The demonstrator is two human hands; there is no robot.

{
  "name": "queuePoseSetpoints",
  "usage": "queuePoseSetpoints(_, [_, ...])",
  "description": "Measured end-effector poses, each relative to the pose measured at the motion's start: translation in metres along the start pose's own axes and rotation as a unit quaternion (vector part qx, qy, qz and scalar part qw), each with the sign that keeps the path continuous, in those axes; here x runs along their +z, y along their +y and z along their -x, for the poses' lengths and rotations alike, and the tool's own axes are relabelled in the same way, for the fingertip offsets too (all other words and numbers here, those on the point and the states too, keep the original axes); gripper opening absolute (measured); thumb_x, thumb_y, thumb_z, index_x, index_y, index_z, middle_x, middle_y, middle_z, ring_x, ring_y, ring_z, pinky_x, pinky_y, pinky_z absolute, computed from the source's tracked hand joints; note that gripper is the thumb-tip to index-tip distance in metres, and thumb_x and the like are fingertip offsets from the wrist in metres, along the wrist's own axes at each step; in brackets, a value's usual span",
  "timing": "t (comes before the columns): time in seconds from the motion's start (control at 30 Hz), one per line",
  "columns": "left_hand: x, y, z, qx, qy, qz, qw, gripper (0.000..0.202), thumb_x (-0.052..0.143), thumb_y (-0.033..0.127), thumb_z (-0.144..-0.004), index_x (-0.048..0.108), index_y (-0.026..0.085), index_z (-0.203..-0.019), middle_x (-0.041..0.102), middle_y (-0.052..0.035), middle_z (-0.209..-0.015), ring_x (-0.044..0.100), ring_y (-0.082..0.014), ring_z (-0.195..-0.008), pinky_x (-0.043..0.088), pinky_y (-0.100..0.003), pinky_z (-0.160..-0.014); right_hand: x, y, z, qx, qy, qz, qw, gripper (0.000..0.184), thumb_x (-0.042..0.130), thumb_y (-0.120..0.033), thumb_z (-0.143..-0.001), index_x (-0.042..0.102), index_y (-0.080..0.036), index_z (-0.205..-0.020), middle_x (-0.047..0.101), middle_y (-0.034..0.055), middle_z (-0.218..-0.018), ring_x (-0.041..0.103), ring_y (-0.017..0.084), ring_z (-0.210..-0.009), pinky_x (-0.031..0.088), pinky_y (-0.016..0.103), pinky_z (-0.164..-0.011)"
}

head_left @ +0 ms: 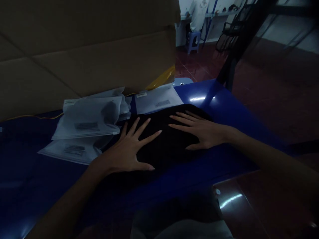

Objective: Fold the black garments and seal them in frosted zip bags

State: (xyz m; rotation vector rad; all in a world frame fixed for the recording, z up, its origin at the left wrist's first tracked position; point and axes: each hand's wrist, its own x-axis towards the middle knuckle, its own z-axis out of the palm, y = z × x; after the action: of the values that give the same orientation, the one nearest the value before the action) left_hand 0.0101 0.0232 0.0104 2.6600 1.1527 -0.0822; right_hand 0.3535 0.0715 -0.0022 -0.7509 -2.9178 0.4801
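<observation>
A piece of black cloth [164, 149] lies spread on the blue table [219, 99] in front of me; its folds are too dark to make out. My left hand [128, 149] rests flat on its left part with the fingers spread. On its right part my right hand [199, 129] lies palm down, fingers apart. Left of the cloth are frosted zip bags [87, 116] with printed labels, one overlapping another. Behind the cloth lies another pale bag [159, 99] with a label.
A large cardboard box [99, 63] stands along the table's back edge, with yellow plastic [161, 78] at its corner. A dark metal frame [229, 73] rises at the right. Farther off, a person [198, 15] sits on a blue stool [193, 41] at a bench.
</observation>
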Motion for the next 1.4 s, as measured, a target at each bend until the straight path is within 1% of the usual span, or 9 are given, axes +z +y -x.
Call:
queuePoseSetpoints(0.17, [-0.002, 0.0, -0.001, 0.002, -0.019, 0.006, 1.0, 0.113, 0.063, 0.092, -0.074, 0.01, 0.05, -0.164, -0.026, -0.0037, -0.173, -0.01, -0.0624, -0.154, 0.008, -0.091, -0.11, 0.007, 0.008, 0.006, -0.017, 0.086, 0.0, 0.996, 0.08, 0.057, -0.059, -0.101, 0.028, -0.023, -0.166, 0.03, 0.0133, -0.172, 0.027, 0.035, -0.159, 0.028, 0.061, -0.127])
queuePoseSetpoints(0.3, [-0.003, 0.0, 0.0, 0.013, -0.026, 0.008, 1.0, 0.103, 0.062, 0.091, -0.077, 0.015, 0.056, -0.161, -0.034, -0.0006, -0.17, -0.012, -0.0651, -0.152, 0.009, -0.093, -0.107, 0.007, 0.014, 0.007, -0.006, 0.188, 0.045, 0.981, 0.06, 0.058, -0.053, -0.101, 0.055, -0.02, -0.151, 0.062, 0.0132, -0.148, 0.054, 0.034, -0.137, 0.044, 0.058, -0.114])
queuePoseSetpoints(0.37, [-0.003, 0.0, 0.0, 0.016, -0.027, 0.009, 0.999, 0.1, 0.062, 0.089, -0.078, 0.017, 0.057, -0.161, -0.034, 0.0006, -0.17, -0.012, -0.0655, -0.152, 0.009, -0.094, -0.107, 0.007, 0.015, 0.007, -0.005, 0.22, 0.072, 0.973, 0.052, 0.06, -0.052, -0.1, 0.064, -0.021, -0.142, 0.067, 0.0113, -0.141, 0.057, 0.035, -0.132, 0.045, 0.058, -0.111])
queuePoseSetpoints(0.43, [-0.002, 0.0, 0.0, 0.014, -0.029, 0.012, 0.999, 0.099, 0.062, 0.089, -0.079, 0.016, 0.057, -0.161, -0.034, 0.0009, -0.17, -0.013, -0.0652, -0.152, 0.008, -0.094, -0.107, 0.006, 0.015, 0.007, 0.001, 0.209, 0.083, 0.974, 0.055, 0.06, -0.055, -0.099, 0.061, -0.023, -0.144, 0.061, 0.0111, -0.15, 0.051, 0.037, -0.14, 0.041, 0.061, -0.114])
queuePoseSetpoints(0.53, [-0.003, 0.001, -0.001, 0.009, -0.026, 0.017, 0.999, 0.101, 0.062, 0.089, -0.078, 0.015, 0.056, -0.161, -0.034, 0.0008, -0.17, -0.013, -0.0648, -0.152, 0.006, -0.093, -0.108, 0.005, 0.013, 0.008, 0.015, 0.147, 0.065, 0.987, 0.067, 0.056, -0.061, -0.1, 0.049, -0.025, -0.156, 0.043, 0.012, -0.165, 0.038, 0.039, -0.152, 0.032, 0.066, -0.119])
queuePoseSetpoints(0.7, [-0.004, 0.002, -0.001, -0.007, -0.038, 0.024, 0.999, 0.101, 0.062, 0.089, -0.079, 0.016, 0.055, -0.161, -0.029, -0.0007, -0.172, -0.011, -0.0632, -0.153, 0.007, -0.092, -0.109, 0.003, 0.013, 0.01, 0.028, 0.098, 0.033, 0.994, 0.073, 0.055, -0.063, -0.101, 0.037, -0.028, -0.163, 0.03, 0.012, -0.172, 0.03, 0.039, -0.157, 0.026, 0.067, -0.123])
queuePoseSetpoints(1.0, [0.003, 0.003, -0.004, 0.02, 0.039, -0.005, 0.999, 0.075, 0.049, 0.072, -0.1, 0.02, 0.046, -0.165, 0.002, -0.0078, -0.178, 0.005, -0.0475, -0.161, 0.01, -0.081, -0.12, 0.002, 0.014, 0.011, 0.026, 0.097, 0.025, 0.995, 0.071, 0.052, -0.062, -0.103, 0.035, -0.03, -0.163, 0.031, 0.011, -0.172, 0.029, 0.035, -0.158, 0.026, 0.064, -0.125])
queuePoseSetpoints(1.17, [0.003, -0.001, -0.006, 0.038, 0.036, -0.017, 0.999, 0.082, 0.053, 0.075, -0.096, 0.018, 0.047, -0.165, -0.005, -0.0077, -0.178, 0.002, -0.0494, -0.16, 0.008, -0.082, -0.119, 0.002, 0.011, 0.01, 0.034, 0.099, 0.029, 0.994, 0.071, 0.051, -0.063, -0.102, 0.039, -0.026, -0.162, 0.033, 0.0137, -0.171, 0.031, 0.037, -0.157, 0.027, 0.066, -0.123])
queuePoseSetpoints(1.4, [0.004, -0.001, -0.004, 0.039, 0.044, -0.009, 0.998, 0.083, 0.054, 0.074, -0.096, 0.019, 0.044, -0.166, -0.002, -0.0087, -0.178, 0.005, -0.0508, -0.16, 0.01, -0.083, -0.118, 0.004, 0.008, 0.008, 0.048, 0.107, 0.03, 0.993, 0.071, 0.053, -0.063, -0.102, 0.04, -0.026, -0.161, 0.034, 0.0134, -0.17, 0.032, 0.039, -0.156, 0.029, 0.067, -0.122])
